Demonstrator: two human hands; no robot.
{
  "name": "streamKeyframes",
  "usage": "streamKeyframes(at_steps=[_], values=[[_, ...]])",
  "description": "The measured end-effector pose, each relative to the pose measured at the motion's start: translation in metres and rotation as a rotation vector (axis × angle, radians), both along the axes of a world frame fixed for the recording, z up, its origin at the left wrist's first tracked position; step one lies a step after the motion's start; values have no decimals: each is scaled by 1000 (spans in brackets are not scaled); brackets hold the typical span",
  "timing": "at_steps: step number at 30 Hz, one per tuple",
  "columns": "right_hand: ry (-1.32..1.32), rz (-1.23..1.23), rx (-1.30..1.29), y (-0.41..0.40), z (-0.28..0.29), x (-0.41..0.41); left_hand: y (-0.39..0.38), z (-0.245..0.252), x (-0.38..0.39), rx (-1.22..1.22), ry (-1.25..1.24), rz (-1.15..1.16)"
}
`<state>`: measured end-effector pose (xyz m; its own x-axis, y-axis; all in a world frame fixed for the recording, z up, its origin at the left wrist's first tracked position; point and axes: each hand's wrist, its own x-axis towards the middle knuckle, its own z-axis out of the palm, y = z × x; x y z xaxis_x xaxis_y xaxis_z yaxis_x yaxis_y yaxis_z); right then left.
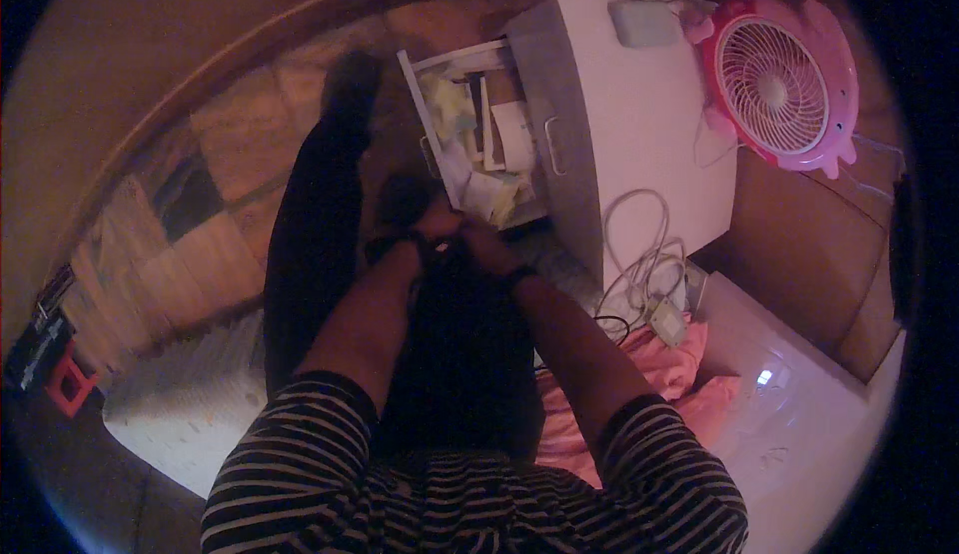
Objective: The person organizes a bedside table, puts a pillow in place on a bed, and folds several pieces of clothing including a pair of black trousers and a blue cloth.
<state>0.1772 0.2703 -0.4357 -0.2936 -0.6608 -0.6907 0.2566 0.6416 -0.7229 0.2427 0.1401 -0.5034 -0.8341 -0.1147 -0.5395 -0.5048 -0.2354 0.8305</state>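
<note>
Both my hands meet low in front of me, in deep shadow above my dark trouser leg (464, 374). My left hand (437, 221) lies beside the front corner of a pulled-out drawer (434, 131). Close against it, my right hand (483, 245) bends inward, with a dark band (518, 277) on its wrist. A small bright spot shows between the hands, but what they hold or touch is too dark to tell. Inside the drawer lie papers (513, 134), yellowish sheets (447, 104) and a dark narrow item. A dark rounded shape (404, 198) sits just beyond my left hand.
The drawer belongs to a white cabinet (652, 127). On it stand a pink animal-shaped fan (772, 93), a pale flat box (643, 23) and a coiled cable (637, 254) with an adapter (665, 322). Salmon cloth (667, 363) and a glossy white surface (794, 374) lie to the right.
</note>
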Motion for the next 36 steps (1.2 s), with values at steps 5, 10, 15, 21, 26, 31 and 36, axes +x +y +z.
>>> streamKeyframes(at_steps=[5, 10, 15, 21, 26, 31, 36], values=[[-34, 18, -15, -43, 31, 15, -28, -27, 38, 397, -28, 122], [110, 67, 161, -13, 25, 4, -20, -9, 15, 486, -406, -427], [309, 227, 132, 8, 31, -4, -4, -18, -3, 408, -198, -455], [18, 62, -13, -46, 98, 5, -13, -45, 24, 266, -58, -426], [423, 73, 183, 52, -10, 6, 27, 3, -47, 104, 83, -470], [787, 358, 654, 6, 50, -7, 11, 30, -75, -64, -33, -522], [878, -17, 336, -50, 83, -32, -33, -13, -104, -373, 72, -454]])
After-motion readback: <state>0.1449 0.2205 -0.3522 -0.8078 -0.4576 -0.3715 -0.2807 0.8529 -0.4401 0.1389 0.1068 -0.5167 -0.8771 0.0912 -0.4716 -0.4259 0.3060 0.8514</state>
